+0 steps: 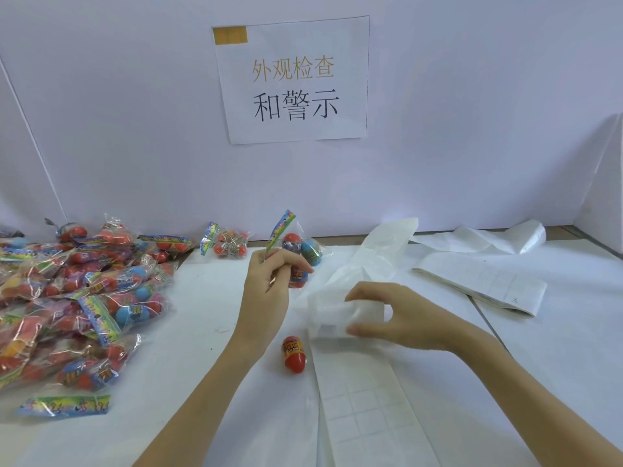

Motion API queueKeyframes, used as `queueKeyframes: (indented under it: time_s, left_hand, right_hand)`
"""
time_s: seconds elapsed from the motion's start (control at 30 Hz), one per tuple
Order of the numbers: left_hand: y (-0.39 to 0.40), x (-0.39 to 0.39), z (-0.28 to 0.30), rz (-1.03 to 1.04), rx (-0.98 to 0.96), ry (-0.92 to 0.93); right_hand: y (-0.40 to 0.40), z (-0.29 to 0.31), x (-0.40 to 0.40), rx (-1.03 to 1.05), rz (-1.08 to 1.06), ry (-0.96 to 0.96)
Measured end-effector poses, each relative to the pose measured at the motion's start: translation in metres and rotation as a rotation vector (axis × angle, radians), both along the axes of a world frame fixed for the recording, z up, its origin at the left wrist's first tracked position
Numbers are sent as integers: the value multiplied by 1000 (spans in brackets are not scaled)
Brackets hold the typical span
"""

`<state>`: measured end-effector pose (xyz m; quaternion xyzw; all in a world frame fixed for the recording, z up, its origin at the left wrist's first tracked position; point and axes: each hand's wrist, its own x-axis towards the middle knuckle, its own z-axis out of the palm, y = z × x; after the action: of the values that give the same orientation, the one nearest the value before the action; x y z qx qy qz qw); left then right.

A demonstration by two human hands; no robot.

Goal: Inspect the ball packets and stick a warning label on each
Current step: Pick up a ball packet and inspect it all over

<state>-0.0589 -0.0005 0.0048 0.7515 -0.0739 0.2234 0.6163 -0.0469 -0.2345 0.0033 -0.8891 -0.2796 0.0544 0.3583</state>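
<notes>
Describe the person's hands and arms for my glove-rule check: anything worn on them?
Nothing worn shows. The left hand and right hand are bare, with no gloves, rings or watch in view. Both forearms are uncovered to the frame's bottom edge; no sleeve or wristband shows. Fingernails look short; polish cannot be told.

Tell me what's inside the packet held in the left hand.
The packet shows a red ball and a blue ball through clear film; the left hand covers its lower part, so any others are hidden.

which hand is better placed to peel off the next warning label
Right. The right hand is already on the label sheet, its fingers curled round the sheet's lifted end. The left hand is busy gripping a ball packet by its top edge.
</notes>
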Motion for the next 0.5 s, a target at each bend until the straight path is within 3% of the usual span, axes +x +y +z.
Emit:
queueKeyframes:
  time_s: [0.17, 0.33, 0.5]
  left_hand:
    - [-1, -7, 6, -119, 97, 76]
    - [-2, -7, -2, -254, 304, 161]
    - [-6, -1, -12, -153, 369, 139]
  right_hand:
    - [-7, 4, 5, 304, -46, 69]
    - [-10, 4, 7, 320, -69, 92]
    - [0, 1, 5, 325, -144, -72]
